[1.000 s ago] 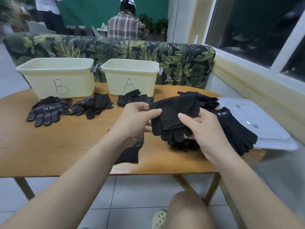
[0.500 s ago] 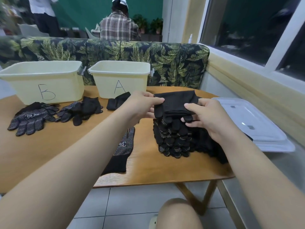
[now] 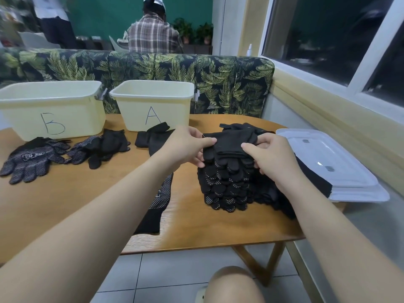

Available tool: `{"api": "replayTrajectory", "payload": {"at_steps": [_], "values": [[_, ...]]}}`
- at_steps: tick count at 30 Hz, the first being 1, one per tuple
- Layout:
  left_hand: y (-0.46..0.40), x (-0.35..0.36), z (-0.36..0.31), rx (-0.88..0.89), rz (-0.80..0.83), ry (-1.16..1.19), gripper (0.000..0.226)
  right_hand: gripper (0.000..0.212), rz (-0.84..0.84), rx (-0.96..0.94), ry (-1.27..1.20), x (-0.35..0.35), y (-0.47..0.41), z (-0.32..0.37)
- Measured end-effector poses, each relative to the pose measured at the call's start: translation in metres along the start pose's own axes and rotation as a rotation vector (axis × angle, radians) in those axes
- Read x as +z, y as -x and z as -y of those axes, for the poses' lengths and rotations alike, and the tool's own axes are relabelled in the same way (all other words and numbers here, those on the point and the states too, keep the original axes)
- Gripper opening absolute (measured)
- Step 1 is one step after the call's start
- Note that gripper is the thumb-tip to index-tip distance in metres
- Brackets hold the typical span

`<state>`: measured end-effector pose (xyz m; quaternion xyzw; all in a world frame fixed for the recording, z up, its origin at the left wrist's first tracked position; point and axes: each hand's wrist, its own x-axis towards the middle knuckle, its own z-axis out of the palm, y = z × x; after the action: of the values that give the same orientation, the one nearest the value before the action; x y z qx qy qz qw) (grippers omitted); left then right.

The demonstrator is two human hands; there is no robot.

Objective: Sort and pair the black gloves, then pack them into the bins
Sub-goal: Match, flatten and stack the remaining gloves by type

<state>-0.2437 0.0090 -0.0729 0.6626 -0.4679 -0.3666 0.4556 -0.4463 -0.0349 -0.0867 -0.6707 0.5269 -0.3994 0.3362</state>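
Right, I see the round wooden table (image 3: 54, 206) carrying two pale yellow plastic bins (image 3: 153, 106) at eleven o'clock, a tall stack of dotted black knit gloves (image 3: 225, 189) at centre. My left hand (image 3: 185, 147) and right hand (image 3: 273, 158) both pinch the plain black glove (image 3: 229, 143) on top of it.

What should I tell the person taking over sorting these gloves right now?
Left hand and right hand both pinch a plain black glove at the top of the unsorted stack.
Sorted so far, all on the table: a dotted pair in front of bin B, a mixed pair beside it, a plain glove by bin A, and a dotted glove under the left forearm.
No gloves show in either bin; their floors are hidden. Left: pair the stack, then pack.
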Motion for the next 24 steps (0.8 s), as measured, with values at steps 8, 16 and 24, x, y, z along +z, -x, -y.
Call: {"api": "replayTrajectory", "payload": {"at_steps": [8, 16, 24], "values": [[0.003, -0.001, 0.017, 0.099, -0.061, -0.138, 0.038, 0.042, -0.19, -0.303, 0.498, 0.007, 0.017, -0.001], [0.031, -0.056, 0.041, 0.134, -0.178, -0.326, 0.024, 0.02, -0.206, -0.633, 0.38, 0.036, 0.051, 0.035], [0.076, -0.112, 0.111, 0.19, -0.105, -0.595, 0.024, 0.011, 0.201, -0.622, 0.265, 0.135, 0.079, 0.049]]}}
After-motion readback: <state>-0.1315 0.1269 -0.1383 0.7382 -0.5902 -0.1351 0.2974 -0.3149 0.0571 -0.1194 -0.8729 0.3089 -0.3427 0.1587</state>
